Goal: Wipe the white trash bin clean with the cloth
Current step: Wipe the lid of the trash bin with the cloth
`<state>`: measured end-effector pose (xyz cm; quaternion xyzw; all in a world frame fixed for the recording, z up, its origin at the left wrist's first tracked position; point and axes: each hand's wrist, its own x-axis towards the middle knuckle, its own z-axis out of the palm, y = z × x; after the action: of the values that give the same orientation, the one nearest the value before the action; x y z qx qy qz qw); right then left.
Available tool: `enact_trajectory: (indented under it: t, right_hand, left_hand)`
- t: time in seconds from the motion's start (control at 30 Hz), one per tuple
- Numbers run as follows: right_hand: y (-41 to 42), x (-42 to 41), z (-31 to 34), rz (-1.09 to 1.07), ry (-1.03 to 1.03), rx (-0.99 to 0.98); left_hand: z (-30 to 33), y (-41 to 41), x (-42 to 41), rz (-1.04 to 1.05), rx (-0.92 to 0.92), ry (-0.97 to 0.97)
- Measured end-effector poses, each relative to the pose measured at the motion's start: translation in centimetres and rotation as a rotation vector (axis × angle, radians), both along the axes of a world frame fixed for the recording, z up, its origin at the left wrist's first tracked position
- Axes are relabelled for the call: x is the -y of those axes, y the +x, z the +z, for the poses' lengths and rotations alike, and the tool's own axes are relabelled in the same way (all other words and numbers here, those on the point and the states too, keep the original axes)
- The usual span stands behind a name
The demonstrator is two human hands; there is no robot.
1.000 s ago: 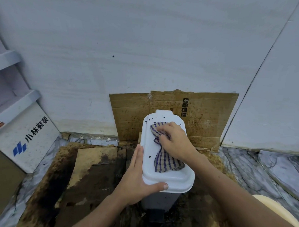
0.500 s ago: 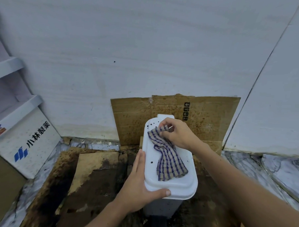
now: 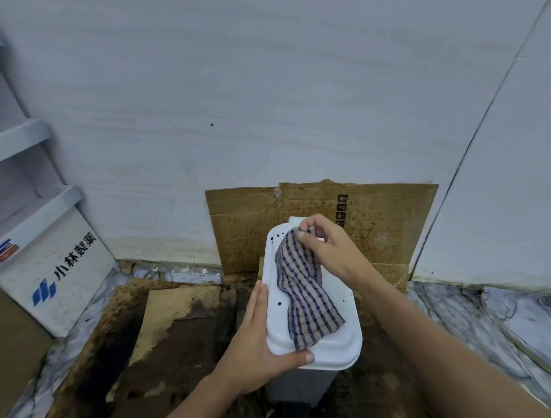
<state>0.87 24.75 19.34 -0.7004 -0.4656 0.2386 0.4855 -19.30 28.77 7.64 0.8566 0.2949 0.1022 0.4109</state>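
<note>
Lengthwise on lid [image 3: 348,342], checked cloth [image 3: 302,292], far end in right hand [image 3: 326,246] pinch, left hand [image 3: 255,344] around rim.

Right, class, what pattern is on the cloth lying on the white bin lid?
Blue-and-beige checks on the fabric cloth, seen best in the head view.

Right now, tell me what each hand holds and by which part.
Right hand pinches the checked cloth by its far end; left hand holds the bin lid at its near left corner.
</note>
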Motion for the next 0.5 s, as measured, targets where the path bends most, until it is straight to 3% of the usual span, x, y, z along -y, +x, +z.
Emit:
enact_trajectory:
  t: [0.07, 0.4, 0.5]
  right_hand:
    - [0.4, 0.0, 0.0, 0.013, 0.005, -0.011]
    - [1.2, 0.1, -3.5, -0.159, -0.281, 0.733]
    - [0.1, 0.9, -3.7, -0.171, -0.258, 0.787]
  left_hand:
    - [0.0, 0.1, 0.0, 0.003, -0.006, 0.006]
    - [-0.4, 0.3, -0.2, 0.008, 0.007, 0.017]
    - [-0.5, 0.2, -0.2, 0.008, 0.021, 0.019]
